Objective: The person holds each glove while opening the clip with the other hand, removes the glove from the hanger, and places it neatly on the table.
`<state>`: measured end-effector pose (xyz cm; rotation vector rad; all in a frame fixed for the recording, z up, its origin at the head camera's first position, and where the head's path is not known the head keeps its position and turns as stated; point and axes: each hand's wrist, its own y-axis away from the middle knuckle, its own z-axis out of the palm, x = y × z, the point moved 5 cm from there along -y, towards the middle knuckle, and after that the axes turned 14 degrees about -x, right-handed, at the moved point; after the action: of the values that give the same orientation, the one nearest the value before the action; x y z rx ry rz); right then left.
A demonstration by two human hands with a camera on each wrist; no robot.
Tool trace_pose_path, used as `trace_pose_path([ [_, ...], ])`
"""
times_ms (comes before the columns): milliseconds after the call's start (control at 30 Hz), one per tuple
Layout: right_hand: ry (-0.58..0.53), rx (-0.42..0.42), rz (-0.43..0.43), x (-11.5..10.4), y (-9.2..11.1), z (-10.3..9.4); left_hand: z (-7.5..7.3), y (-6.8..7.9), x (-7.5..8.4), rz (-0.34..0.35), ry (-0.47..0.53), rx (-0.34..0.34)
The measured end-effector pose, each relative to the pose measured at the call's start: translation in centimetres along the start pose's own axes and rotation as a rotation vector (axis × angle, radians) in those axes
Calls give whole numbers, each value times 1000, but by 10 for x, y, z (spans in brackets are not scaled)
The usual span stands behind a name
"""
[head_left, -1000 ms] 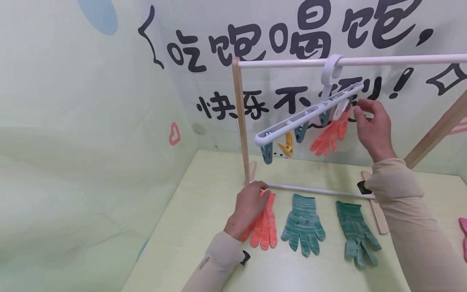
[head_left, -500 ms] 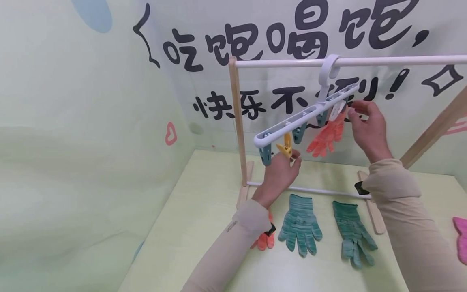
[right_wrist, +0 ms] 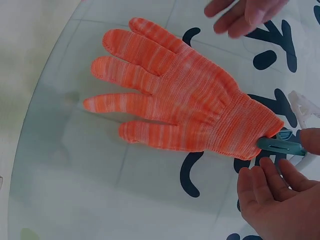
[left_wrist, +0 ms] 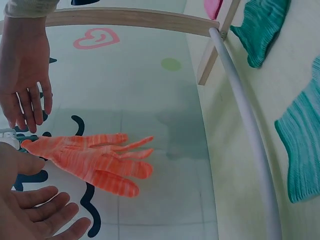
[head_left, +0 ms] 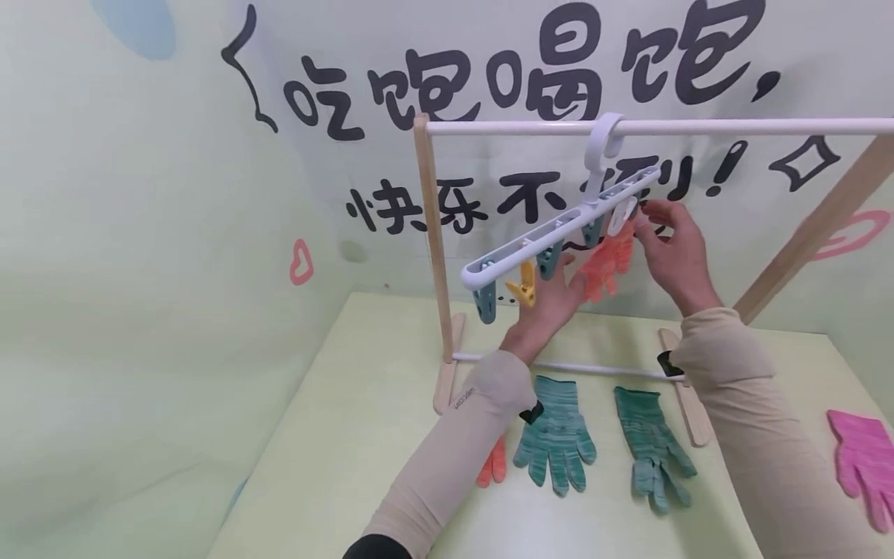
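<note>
An orange knit glove (head_left: 606, 264) hangs cuff up from the far end of a white clip hanger (head_left: 527, 250). In the right wrist view a teal clip (right_wrist: 280, 146) bites the cuff of the glove, whose fingers point away. Beside this clip is my right hand (head_left: 677, 252), fingers fairly straight and thumb near the clip's handle. My left hand (head_left: 552, 303) is raised behind the hanger, close to the hanging glove. In the left wrist view its fingers (left_wrist: 50, 212) are spread and hold nothing. A second orange glove (head_left: 494, 466) lies on the table, mostly hidden under my left forearm.
The hanger hooks over the white top rail (head_left: 503, 128) of a wooden-legged rack. A yellow clip (head_left: 524, 286), a white clip (head_left: 621, 216) and several teal clips hang from it. On the table lie a teal glove (head_left: 556, 435), a dark green glove (head_left: 649, 442) and a pink glove (head_left: 866, 458).
My left hand has left the orange glove on the table and risen up and right to the hanging glove. My right hand stays by the clip. The head view has shifted slightly right.
</note>
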<state>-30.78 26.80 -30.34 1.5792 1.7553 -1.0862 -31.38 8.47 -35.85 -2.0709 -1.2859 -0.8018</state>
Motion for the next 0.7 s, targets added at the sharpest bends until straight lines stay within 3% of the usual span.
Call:
trace_pose_path([
  [200, -9, 0, -12, 1, -1, 1, 12, -17, 10, -19, 7, -39],
  [433, -23, -6, -35, 5, 2, 12, 23, -20, 10, -23, 54, -114],
  [700, -42, 60, -75, 1, -6, 10, 26, -33, 27, -13, 128, -53],
])
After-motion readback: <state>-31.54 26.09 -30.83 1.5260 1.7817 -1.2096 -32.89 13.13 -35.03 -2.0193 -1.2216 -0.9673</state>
